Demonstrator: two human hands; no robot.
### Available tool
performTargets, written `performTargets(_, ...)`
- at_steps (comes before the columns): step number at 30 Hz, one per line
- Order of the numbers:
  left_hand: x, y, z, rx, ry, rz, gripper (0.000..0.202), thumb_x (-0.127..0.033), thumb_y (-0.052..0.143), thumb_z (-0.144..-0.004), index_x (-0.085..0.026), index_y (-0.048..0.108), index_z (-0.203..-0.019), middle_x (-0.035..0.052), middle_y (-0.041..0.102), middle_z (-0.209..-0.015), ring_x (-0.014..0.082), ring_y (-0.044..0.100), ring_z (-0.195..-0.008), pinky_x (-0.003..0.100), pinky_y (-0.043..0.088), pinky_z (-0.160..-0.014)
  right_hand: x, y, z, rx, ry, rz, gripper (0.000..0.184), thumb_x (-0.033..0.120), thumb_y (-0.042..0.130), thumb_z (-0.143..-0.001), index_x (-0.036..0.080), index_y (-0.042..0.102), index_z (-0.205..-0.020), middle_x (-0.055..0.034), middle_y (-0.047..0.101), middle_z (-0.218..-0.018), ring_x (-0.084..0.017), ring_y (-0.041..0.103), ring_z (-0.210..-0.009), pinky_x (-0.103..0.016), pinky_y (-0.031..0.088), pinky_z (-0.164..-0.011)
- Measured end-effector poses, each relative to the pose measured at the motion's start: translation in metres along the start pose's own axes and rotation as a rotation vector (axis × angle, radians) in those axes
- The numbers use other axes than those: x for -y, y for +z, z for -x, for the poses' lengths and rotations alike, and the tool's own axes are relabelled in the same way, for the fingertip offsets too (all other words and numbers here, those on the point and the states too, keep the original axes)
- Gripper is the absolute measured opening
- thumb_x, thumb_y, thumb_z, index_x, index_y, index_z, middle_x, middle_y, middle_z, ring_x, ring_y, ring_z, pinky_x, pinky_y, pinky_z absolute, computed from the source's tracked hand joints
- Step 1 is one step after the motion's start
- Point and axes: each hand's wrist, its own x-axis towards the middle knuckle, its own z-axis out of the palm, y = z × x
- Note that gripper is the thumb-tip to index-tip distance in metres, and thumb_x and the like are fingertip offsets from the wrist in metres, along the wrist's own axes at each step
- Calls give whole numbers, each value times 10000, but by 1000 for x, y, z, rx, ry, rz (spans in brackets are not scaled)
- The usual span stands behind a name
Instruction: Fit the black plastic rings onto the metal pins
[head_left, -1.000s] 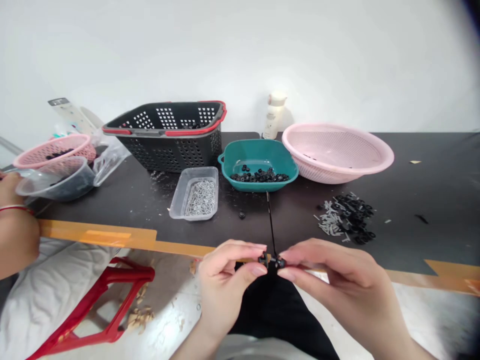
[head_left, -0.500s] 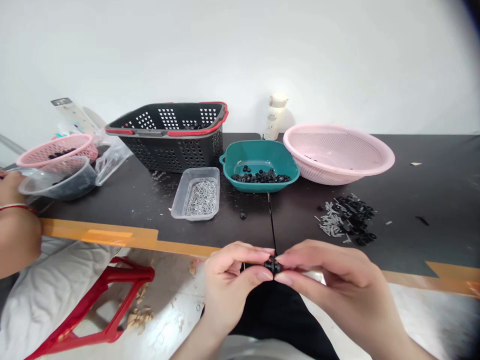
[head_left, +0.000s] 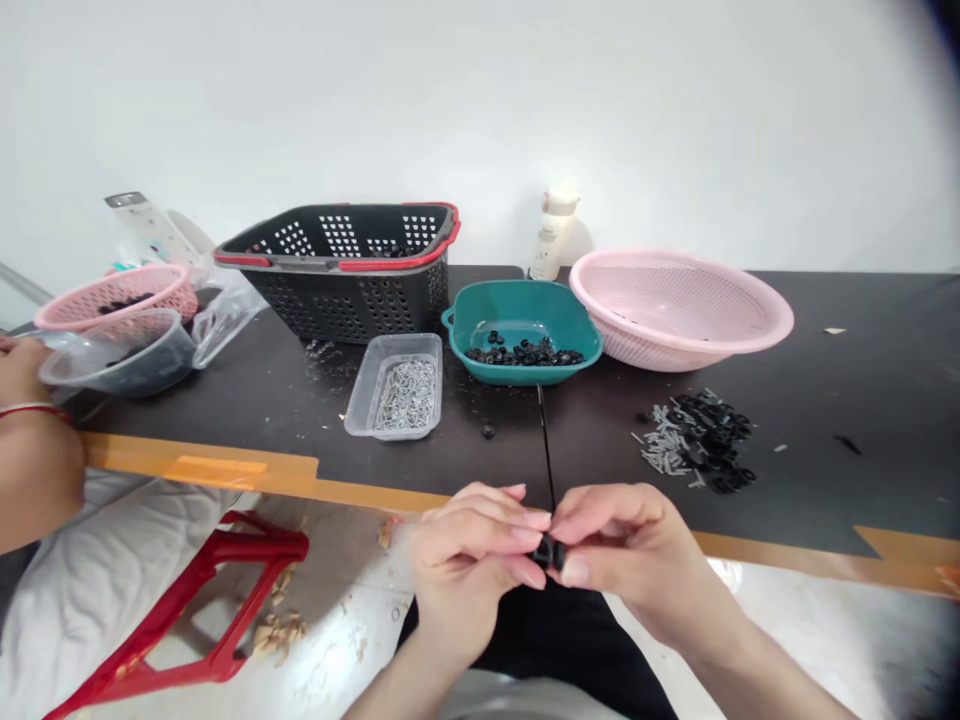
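Note:
Just off the table's front edge, my left hand (head_left: 476, 555) and my right hand (head_left: 637, 560) meet fingertip to fingertip. Both are closed on a small round black part (head_left: 549, 553), the left pinching one side and the right the other. Fingers cover much of it, so its full shape is hidden. Beyond my hands lies a single black ring-like piece (head_left: 488, 431). To the right is a pile of black round pieces (head_left: 716, 435) mixed with thin grey pins (head_left: 664, 445). A teal basin (head_left: 525, 375) holds more black pieces, and a clear plastic tub (head_left: 360, 410) holds silvery pins.
A black basket with red handles (head_left: 337, 300) and a pink colander (head_left: 675, 355) stand at the back, a white bottle (head_left: 553, 237) between them. At left, a co-worker's arm (head_left: 34, 450) reaches a clear bowl (head_left: 161, 365). A red stool (head_left: 202, 620) stands below the table.
Both hands have shifted their grip on the black part, which now sits slightly lower. My left fingers have folded further over it, and my right hand has turned and drawn in.

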Motion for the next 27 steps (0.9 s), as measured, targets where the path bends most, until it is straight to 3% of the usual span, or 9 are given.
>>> performTargets(5,8,2,3,-37,-25,46,146,-304,755,-782,-315,745,-926,-55,779,-875,80,691,-800,278,532,-951,10,13,8,-159,-98,280,230,82,810,-666,284,772,-767,32,758,-719,-86,697,-635,-120,558,-618)
performTargets(10,10,2,6,-65,-36,21,153,-324,775,-755,-325,747,-906,-37,781,-858,105,698,-763,323,523,-944,19,26,15,-338,-217,558,155,162,843,-626,250,769,-731,-2,758,-693,-149,702,-614,-196,592,-605)
performTargets(13,10,3,6,-85,-79,57,132,-332,764,-769,-328,745,-899,-39,780,-859,107,702,-783,323,524,-941,21,23,16,-315,-284,650,116,160,813,-670,243,765,-736,-17,759,-692,-166,700,-590,-216,590,-557)
performTargets(18,9,4,7,-90,-97,97,125,-341,764,-769,-317,745,-891,-34,779,-853,106,701,-787,320,521,-944,21,16,18,-226,-416,702,224,106,806,-692,273,770,-836,-3,770,-748,-152,708,-613,-193,580,-556)
performTargets(22,8,5,7,-74,-90,105,132,-330,759,-777,-319,741,-907,-51,778,-876,83,692,-813,275,499,-968,21,16,16,-187,-426,696,237,94,794,-715,278,776,-863,6,762,-750,-135,699,-613,-181,570,-560)
performTargets(27,8,6,7,-88,-80,86,134,-323,770,-764,-315,741,-895,-48,779,-869,93,695,-807,290,509,-957,19,18,14,-196,-445,691,207,93,793,-712,263,785,-829,-7,748,-719,-137,674,-567,-192,562,-525)
